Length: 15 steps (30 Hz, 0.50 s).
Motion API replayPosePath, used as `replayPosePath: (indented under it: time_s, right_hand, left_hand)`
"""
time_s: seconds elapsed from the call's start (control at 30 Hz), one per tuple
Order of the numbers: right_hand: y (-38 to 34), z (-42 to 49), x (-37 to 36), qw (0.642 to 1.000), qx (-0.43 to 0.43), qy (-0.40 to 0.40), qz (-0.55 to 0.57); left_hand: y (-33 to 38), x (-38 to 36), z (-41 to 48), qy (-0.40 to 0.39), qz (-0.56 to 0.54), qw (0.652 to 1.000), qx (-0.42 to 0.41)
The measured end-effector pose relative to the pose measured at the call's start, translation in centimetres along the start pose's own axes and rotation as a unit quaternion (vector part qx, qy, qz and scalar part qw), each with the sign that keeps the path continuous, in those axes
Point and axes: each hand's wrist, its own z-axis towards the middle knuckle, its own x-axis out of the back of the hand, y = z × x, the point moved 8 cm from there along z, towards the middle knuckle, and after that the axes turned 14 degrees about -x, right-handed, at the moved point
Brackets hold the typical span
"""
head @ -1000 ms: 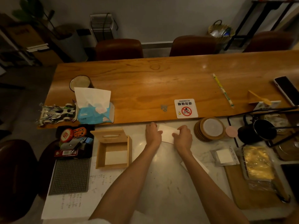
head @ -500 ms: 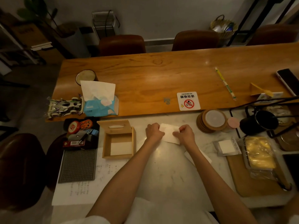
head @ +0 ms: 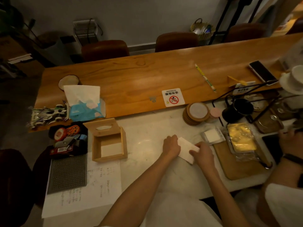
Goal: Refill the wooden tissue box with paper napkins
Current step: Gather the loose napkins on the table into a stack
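A white paper napkin (head: 185, 149) lies folded on the pale marble counter (head: 147, 138), tilted toward the lower right. My left hand (head: 171, 145) grips its left end and my right hand (head: 203, 153) grips its right end. To the left stands the wooden tissue box (head: 109, 145), open on top, with a white layer at its bottom. Its slotted wooden lid (head: 102, 127) leans against the box's far side. A blue soft tissue pack (head: 86, 108) with a sheet sticking up sits on the wooden table behind.
A black tray of small items (head: 68, 138) and a grey studded mat (head: 68, 172) lie left of the box. Stacked coasters (head: 196, 113), a black cup (head: 237, 109), a wrapped gold item (head: 241, 139) on a board and another person's arm (head: 288, 145) are at right.
Both hands have pulled the napkin nearer to me and to the right, tilting it. The camera view has shifted, so the box sits further left of the hands.
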Motion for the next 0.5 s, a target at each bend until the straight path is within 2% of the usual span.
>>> replayPosePath:
  time_s: [0.17, 0.37, 0.43, 0.5]
  right_hand:
    - [1.2, -0.4, -0.7, 0.999, -0.027, 0.029, -0.024]
    - [0.9, 1.1, -1.6, 0.998, -0.002, 0.0, -0.067]
    - [-0.7, 0.5, -1.9, 0.999, 0.037, -0.032, -0.011]
    - [-3.0, -1.1, -2.2, 0.99, 0.095, -0.075, 0.076]
  left_hand:
    - [1.3, -0.9, -0.4, 0.018, 0.092, 0.995, -0.026]
    - [0.4, -1.0, -0.8, -0.008, 0.046, 0.999, -0.007]
    - [-0.9, 0.2, -1.5, 0.012, 0.03, 0.999, -0.011]
    - [-2.7, 2.4, -2.6, 0.078, -0.008, 0.997, -0.022]
